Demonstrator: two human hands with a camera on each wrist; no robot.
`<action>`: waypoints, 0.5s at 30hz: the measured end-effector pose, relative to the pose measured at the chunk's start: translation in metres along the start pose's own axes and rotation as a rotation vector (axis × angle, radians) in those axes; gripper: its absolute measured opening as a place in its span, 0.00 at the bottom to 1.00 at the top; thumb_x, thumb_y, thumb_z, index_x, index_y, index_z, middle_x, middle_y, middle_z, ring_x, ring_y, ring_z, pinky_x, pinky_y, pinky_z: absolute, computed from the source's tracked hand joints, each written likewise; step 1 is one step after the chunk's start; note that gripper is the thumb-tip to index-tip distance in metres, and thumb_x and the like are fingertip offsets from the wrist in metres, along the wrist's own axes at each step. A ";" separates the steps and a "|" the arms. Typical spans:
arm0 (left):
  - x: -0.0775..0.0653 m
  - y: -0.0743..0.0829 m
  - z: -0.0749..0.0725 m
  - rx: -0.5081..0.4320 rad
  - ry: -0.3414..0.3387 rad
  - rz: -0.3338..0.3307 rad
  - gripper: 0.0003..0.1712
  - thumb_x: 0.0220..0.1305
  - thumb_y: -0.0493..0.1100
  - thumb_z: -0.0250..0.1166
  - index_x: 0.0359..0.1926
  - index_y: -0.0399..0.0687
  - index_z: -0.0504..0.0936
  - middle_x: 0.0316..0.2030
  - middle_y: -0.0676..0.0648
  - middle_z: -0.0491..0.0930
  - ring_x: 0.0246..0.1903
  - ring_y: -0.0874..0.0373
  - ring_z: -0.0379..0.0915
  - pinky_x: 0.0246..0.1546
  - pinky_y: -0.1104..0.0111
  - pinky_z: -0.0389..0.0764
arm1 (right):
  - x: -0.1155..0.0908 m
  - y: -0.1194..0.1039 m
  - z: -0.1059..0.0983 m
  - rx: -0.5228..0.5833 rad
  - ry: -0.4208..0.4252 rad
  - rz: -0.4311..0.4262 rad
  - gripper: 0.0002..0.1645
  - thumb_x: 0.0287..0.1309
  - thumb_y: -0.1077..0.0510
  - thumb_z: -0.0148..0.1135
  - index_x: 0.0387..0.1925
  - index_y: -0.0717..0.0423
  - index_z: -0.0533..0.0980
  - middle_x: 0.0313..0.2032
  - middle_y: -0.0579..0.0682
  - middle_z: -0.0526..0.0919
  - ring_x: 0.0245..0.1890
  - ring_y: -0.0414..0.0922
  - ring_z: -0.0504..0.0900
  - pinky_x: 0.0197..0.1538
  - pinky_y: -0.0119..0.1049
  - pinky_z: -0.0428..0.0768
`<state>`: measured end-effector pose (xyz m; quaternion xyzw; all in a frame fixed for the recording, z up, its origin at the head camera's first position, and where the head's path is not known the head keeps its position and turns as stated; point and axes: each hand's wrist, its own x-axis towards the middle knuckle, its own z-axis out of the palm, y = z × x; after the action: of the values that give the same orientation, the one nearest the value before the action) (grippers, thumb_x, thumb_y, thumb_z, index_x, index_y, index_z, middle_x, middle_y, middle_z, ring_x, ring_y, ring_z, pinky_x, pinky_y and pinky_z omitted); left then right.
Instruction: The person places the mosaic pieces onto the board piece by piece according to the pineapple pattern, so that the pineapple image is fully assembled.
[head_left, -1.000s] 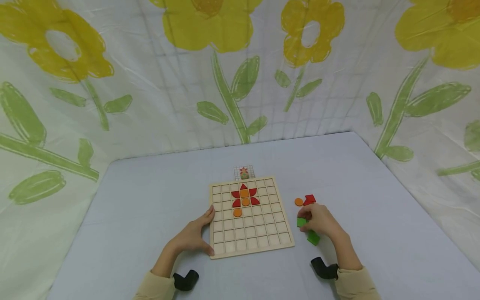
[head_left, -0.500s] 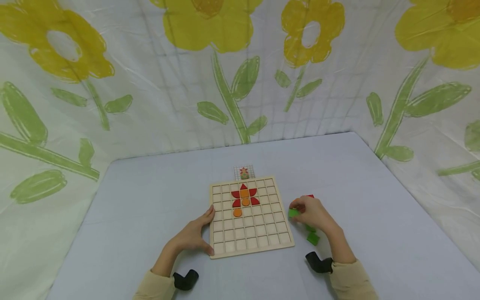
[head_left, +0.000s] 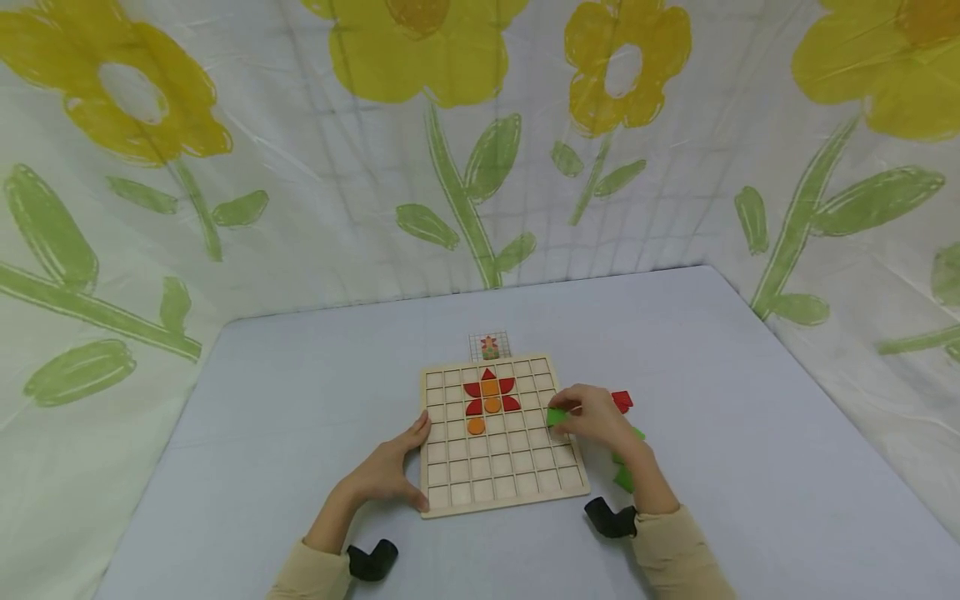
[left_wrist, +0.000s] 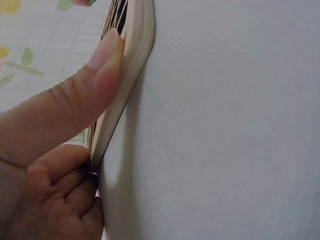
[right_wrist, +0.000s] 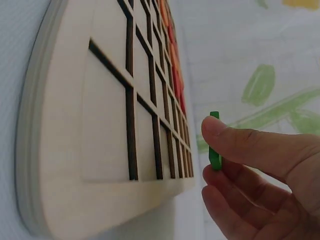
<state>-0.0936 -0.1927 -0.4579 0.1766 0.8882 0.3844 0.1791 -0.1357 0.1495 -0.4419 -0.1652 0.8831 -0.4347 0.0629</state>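
A wooden grid board (head_left: 502,479) lies on the table, with red pieces and orange pieces forming a shape in its upper cells. One orange disc (head_left: 476,426) sits in a cell lower down. My left hand (head_left: 384,468) holds the board's left side, its thumb (left_wrist: 102,65) on the rim and curled fingers at the edge in the left wrist view. Over the board's right edge, my right hand (head_left: 600,417) pinches a green tile (right_wrist: 215,150) between thumb and fingers. That tile is edge-on and apart from the grid in the right wrist view.
A small pattern card (head_left: 489,345) with a flower picture lies just beyond the board's far edge. Red pieces (head_left: 622,401) and green pieces (head_left: 624,478) lie right of the board, partly hidden by the right arm. A flower-printed cloth (head_left: 337,208) hangs behind the table.
My right hand has picked up the green tile from the loose pieces and carried it left to the board's right edge. My left hand stays at the board.
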 end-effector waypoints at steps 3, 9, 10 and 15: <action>0.000 0.000 0.000 -0.001 -0.001 0.000 0.70 0.28 0.43 0.85 0.71 0.29 0.54 0.74 0.37 0.46 0.72 0.39 0.43 0.68 0.45 0.53 | 0.006 -0.004 0.007 -0.008 -0.012 -0.012 0.17 0.43 0.69 0.75 0.39 0.66 0.82 0.37 0.52 0.85 0.39 0.49 0.82 0.46 0.43 0.82; -0.001 0.001 0.001 -0.002 0.000 -0.004 0.70 0.28 0.42 0.85 0.71 0.28 0.54 0.74 0.37 0.46 0.72 0.38 0.43 0.68 0.46 0.52 | 0.016 -0.018 0.022 -0.056 -0.042 -0.020 0.16 0.45 0.67 0.75 0.40 0.63 0.83 0.39 0.51 0.84 0.41 0.48 0.82 0.47 0.44 0.81; -0.001 0.001 0.001 -0.001 0.000 -0.003 0.70 0.28 0.42 0.85 0.71 0.28 0.54 0.74 0.37 0.46 0.72 0.38 0.43 0.68 0.46 0.52 | 0.017 -0.020 0.024 -0.068 -0.047 -0.024 0.16 0.45 0.66 0.75 0.40 0.62 0.83 0.39 0.50 0.84 0.41 0.48 0.81 0.47 0.44 0.81; 0.000 0.002 0.001 0.004 -0.001 0.003 0.70 0.28 0.42 0.84 0.71 0.28 0.53 0.74 0.37 0.46 0.72 0.38 0.43 0.68 0.45 0.52 | 0.025 -0.031 0.037 -0.109 -0.071 -0.043 0.15 0.45 0.66 0.75 0.39 0.59 0.84 0.39 0.49 0.85 0.41 0.46 0.81 0.46 0.42 0.81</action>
<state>-0.0928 -0.1913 -0.4571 0.1783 0.8888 0.3826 0.1787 -0.1426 0.0949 -0.4392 -0.2025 0.8989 -0.3810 0.0759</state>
